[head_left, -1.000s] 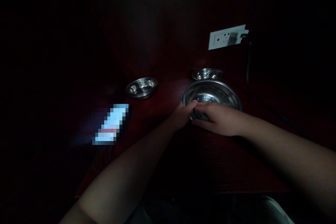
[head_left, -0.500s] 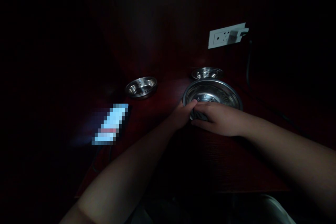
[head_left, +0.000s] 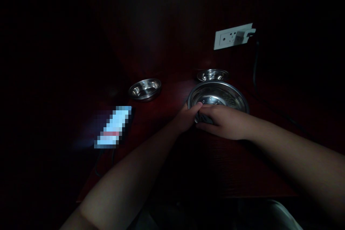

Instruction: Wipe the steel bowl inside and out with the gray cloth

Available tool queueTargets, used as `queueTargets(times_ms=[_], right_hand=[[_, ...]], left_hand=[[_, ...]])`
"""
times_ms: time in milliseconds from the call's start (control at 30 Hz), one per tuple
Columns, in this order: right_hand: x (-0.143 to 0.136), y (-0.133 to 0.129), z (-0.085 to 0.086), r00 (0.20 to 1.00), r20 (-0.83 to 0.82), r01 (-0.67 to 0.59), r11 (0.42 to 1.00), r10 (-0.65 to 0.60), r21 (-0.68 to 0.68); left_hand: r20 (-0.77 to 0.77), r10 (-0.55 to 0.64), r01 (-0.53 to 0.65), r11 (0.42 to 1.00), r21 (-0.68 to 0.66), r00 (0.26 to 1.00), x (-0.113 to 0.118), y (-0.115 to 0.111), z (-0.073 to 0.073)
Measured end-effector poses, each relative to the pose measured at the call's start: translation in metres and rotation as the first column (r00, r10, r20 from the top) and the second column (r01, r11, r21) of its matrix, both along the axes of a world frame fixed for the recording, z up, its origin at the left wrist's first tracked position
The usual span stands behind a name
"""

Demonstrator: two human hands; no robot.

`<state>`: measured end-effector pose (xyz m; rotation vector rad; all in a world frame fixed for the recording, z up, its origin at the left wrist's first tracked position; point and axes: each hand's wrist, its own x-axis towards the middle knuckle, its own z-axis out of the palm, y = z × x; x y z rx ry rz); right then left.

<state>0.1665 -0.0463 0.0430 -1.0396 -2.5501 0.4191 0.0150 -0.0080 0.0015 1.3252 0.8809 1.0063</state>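
Observation:
A large shiny metal bowl (head_left: 231, 95) rests on the dark red table. My left hand (head_left: 187, 118) is closed on its left side, the thumb over the rim and the other fingers hidden behind the wall. Across the near side of the bowl lies my right hand (head_left: 228, 121), its thumb lower and apart from the fingers, with part of the bowl showing between them. The right fingertips are close to the left thumb. Small dark spots show on the bowl floor, too dim to name.
A smaller metal bowl (head_left: 145, 89) stands to the left, and another small metal bowl (head_left: 212, 75) is just behind the large one. A lit phone (head_left: 114, 127) with a blurred screen lies at left. A wall socket (head_left: 233, 36) holds a plug, and a dark cable (head_left: 254, 73) hangs nearby.

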Motion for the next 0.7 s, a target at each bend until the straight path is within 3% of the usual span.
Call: queueTargets(times_ms=[700], right_hand=[[-0.0014,-0.0073,0.0015,0.993,0.093,0.076,0.997,-0.076,0.002]], left_hand=[[0.001,0.018,-0.018,0.997,-0.080,1.000,0.0001,-0.0045,0.0064]])
